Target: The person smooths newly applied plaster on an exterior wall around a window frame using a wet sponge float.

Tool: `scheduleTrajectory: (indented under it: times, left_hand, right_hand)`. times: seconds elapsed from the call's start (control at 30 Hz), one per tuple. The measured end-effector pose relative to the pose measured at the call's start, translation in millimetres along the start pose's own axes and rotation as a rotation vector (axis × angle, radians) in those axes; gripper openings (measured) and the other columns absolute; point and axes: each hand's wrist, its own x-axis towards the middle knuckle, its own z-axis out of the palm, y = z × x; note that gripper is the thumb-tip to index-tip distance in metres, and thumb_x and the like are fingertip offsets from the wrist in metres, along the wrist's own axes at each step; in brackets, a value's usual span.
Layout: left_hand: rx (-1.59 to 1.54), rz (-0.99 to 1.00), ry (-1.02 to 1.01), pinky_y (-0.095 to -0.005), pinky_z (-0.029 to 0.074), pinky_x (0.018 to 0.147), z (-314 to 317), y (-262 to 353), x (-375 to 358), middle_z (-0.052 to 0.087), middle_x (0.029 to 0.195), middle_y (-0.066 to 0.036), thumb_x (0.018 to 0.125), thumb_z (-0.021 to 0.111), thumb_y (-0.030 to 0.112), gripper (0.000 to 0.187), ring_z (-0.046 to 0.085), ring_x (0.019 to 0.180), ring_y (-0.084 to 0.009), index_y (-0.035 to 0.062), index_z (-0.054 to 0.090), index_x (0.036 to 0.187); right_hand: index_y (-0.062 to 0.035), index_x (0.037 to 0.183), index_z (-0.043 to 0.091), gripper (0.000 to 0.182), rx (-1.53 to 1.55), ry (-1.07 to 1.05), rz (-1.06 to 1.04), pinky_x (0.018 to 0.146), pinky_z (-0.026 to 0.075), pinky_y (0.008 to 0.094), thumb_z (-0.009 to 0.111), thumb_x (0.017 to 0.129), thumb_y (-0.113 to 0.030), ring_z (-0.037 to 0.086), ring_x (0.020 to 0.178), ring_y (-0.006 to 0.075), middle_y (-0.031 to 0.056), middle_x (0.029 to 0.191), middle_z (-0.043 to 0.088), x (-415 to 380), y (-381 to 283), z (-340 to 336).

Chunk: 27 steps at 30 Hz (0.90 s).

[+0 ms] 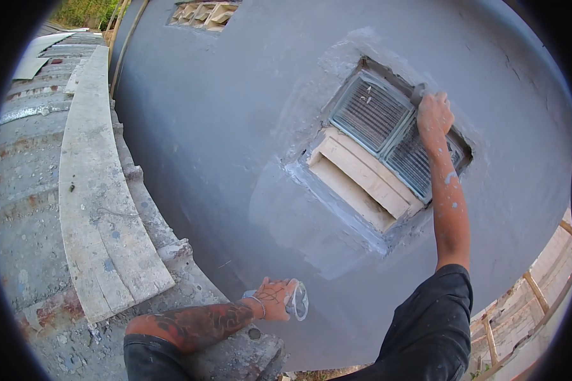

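Note:
Up at the window recess, my right hand (435, 115) is closed round a small paintbrush (418, 94), its grey-coated end against the upper edge of the opening. Most of the brush is hidden by my fingers. Just below it are two ribbed glass blocks (373, 113), and a cream vent block (356, 178) sits under them. Low in front of the wall, my left hand (274, 298) grips a clear plastic cup (300, 300) with its rim turned to the right. What the cup holds cannot be made out. Grey paint spots my right forearm.
A grey plastered wall (235, 140) curves around the window, with rough edges at the recess. To the left lie a corrugated roof (28, 165) and a long worn board (95, 178). A second vent (203, 15) is high up. Wooden poles (127, 44) lean at the far corner.

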Motion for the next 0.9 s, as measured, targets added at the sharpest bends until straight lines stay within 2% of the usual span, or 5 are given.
scheduleTrajectory:
  times: [0.1, 0.23, 0.37, 0.63, 0.9]
  left_hand:
    - [0.009, 0.013, -0.003, -0.0480, 0.029, 0.097, 3, -2, 3, 0.050, 0.120, -0.020, 0.063, 0.070, 0.034, 0.081, 0.048, 0.114, -0.0349, 0.0025, 0.035, 0.128]
    - [0.049, 0.009, 0.029, -0.0468, 0.029, 0.097, 6, -4, 1, 0.049, 0.122, -0.020, 0.063, 0.069, 0.036, 0.081, 0.048, 0.114, -0.0345, 0.0029, 0.035, 0.128]
    - [0.064, 0.013, -0.012, -0.0472, 0.029, 0.097, -6, -3, 2, 0.049, 0.123, -0.021, 0.063, 0.069, 0.037, 0.083, 0.047, 0.115, -0.0347, 0.0027, 0.034, 0.130]
    - [0.113, -0.038, -0.092, -0.0484, 0.027, 0.101, -7, 0, 3, 0.044, 0.131, -0.019, 0.064, 0.069, 0.035, 0.089, 0.043, 0.122, -0.0354, 0.0014, 0.028, 0.135]
    - [0.175, 0.009, -0.108, -0.0458, 0.027, 0.102, -10, 0, 3, 0.042, 0.133, -0.020, 0.064, 0.071, 0.038, 0.096, 0.043, 0.121, -0.0336, -0.0007, 0.024, 0.138]
  right_hand:
    - [-0.0112, 0.091, 0.066, 0.017, 0.065, -0.067, 0.178, 0.065, 0.053, 0.0396, 0.053, 0.082, -0.014, 0.060, 0.090, 0.0294, 0.0126, 0.094, 0.057, -4, 7, -20]
    - [-0.0128, 0.105, 0.061, 0.024, 0.314, 0.076, 0.000, 0.063, 0.053, 0.0387, 0.052, 0.083, -0.014, 0.061, 0.088, 0.0288, 0.0125, 0.094, 0.058, 11, -53, -14]
    - [-0.0078, 0.085, 0.066, 0.013, 0.188, 0.123, -0.008, 0.063, 0.054, 0.0368, 0.056, 0.079, -0.014, 0.061, 0.086, 0.0270, 0.0106, 0.089, 0.058, 44, -87, 49]
    - [-0.0075, 0.087, 0.065, 0.013, -0.004, 0.083, -0.083, 0.062, 0.053, 0.0340, 0.057, 0.077, -0.012, 0.060, 0.085, 0.0239, 0.0092, 0.089, 0.058, -22, 19, 25]
    - [-0.0120, 0.115, 0.056, 0.033, 0.295, -0.014, 0.385, 0.068, 0.051, 0.0379, 0.057, 0.082, -0.017, 0.060, 0.091, 0.0263, 0.0095, 0.095, 0.058, -109, 105, -57]
